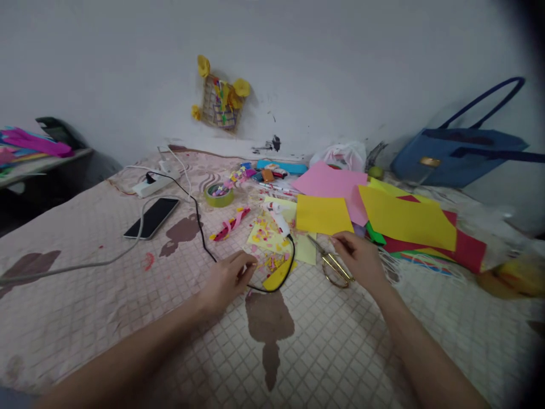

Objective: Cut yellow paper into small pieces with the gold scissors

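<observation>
My left hand is over the tablecloth beside the black cord of a glue gun, its fingers bent in toward the thumb. Whatever it may pinch is too small to make out. Beside the gold-handled scissors, my right hand has thumb and fingertips drawn together, their contents hidden. Between the hands, the white glue gun lies on pale yellow paper strewn with small pink, red and yellow paper bits. A yellow paper piece lies inside the cord's loop.
Yellow and pink sheets spread to the right, near white string and a blue bag. Green tape, a pink-red paper strip, a phone and a power strip lie left.
</observation>
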Motion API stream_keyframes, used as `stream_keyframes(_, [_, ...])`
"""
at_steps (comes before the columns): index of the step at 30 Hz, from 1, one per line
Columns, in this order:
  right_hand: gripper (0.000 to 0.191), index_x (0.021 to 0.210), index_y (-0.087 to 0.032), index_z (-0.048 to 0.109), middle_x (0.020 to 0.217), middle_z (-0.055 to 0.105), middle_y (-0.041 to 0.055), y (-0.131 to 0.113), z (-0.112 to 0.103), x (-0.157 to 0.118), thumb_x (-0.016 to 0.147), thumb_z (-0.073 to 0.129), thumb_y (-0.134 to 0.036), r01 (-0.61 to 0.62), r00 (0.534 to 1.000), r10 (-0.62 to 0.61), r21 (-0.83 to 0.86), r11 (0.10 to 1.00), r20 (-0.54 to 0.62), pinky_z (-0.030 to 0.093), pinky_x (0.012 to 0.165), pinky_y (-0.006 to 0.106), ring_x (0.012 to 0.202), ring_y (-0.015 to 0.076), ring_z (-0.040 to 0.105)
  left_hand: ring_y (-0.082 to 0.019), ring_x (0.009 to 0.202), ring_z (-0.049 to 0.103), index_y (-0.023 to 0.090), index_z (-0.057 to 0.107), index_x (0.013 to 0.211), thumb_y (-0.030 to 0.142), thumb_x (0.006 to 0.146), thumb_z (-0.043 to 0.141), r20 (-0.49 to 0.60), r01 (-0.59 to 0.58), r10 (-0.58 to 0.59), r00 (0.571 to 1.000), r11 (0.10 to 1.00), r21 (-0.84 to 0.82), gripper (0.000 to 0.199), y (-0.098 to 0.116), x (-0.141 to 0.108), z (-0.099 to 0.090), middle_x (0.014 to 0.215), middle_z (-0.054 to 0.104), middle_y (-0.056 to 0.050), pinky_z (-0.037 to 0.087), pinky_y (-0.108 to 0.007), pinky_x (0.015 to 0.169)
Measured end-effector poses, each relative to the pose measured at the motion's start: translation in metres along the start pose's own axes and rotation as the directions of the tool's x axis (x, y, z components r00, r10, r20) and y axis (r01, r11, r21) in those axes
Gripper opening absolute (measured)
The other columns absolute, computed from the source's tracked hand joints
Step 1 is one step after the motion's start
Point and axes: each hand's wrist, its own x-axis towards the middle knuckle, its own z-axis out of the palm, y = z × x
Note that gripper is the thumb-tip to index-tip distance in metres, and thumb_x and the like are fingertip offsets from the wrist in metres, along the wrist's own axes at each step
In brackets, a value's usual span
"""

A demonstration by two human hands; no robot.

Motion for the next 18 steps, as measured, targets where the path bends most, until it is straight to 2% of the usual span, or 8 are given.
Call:
stream_keyframes(3, [0.012, 0.081, -0.018, 0.059, 0.076, 0.065, 0.005, -0.003, 0.008, -0.006, 0.083, 0.049, -0.024, 0.024, 1.0, -0.025, 0.03, 0.999, 0.016, 0.045, 0.061, 0.029, 0.067, 0.0185, 0.06, -0.011, 0.067, 0.054, 0.019, 0.053, 0.091, 0.017, 0.085, 0.042, -0.029, 0.016, -0.017, 0.999, 1.0, -0.026, 0.012, 0.0, 0.002, -0.001, 0.083, 0.058, -0.002, 0.042, -0.021, 0.057])
stream_keyframes(6, [0.011, 0.082, -0.019, 0.058, 0.078, 0.065, 0.0047, -0.005, 0.009, -0.01, 0.083, 0.048, -0.023, 0.049, 0.998, -0.05, 0.038, 0.998, 0.029, 0.045, 0.064, 0.029, 0.071, 0.0188, 0.059, -0.013, 0.074, 0.054, 0.019, 0.052, 0.088, 0.017, 0.086, 0.042, -0.013, -0.007, 0.006, 1.0, 0.999, -0.043, 0.011, 0.0, 0.002, -0.001, 0.083, 0.058, -0.003, 0.044, -0.024, 0.062])
stream_keyframes(12, [0.011, 0.083, -0.02, 0.058, 0.076, 0.064, 0.0041, 0.001, -0.002, -0.012, 0.083, 0.049, -0.025, 0.003, 1.0, -0.004, 0.017, 1.0, 0.011, 0.044, 0.062, 0.029, 0.069, 0.019, 0.059, -0.015, 0.083, 0.054, 0.019, 0.054, 0.087, 0.018, 0.086, 0.042, 0.075, -0.081, 0.088, 0.993, 0.992, -0.094, 0.012, 0.001, 0.001, 0.0, 0.086, 0.058, -0.005, 0.044, -0.028, 0.074])
stream_keyframes(18, [0.01, 0.082, -0.019, 0.058, 0.077, 0.065, 0.0038, -0.002, 0.004, -0.015, 0.083, 0.049, -0.022, -0.002, 0.997, 0.0, 0.029, 1.0, 0.077, 0.044, 0.063, 0.028, 0.069, 0.0181, 0.059, -0.019, 0.088, 0.052, 0.019, 0.058, 0.088, 0.024, 0.083, 0.049, 0.157, -0.029, 0.029, 0.987, 1.0, -0.003, 0.012, 0.016, 0.007, 0.01, 0.091, 0.057, -0.006, 0.043, -0.034, 0.079])
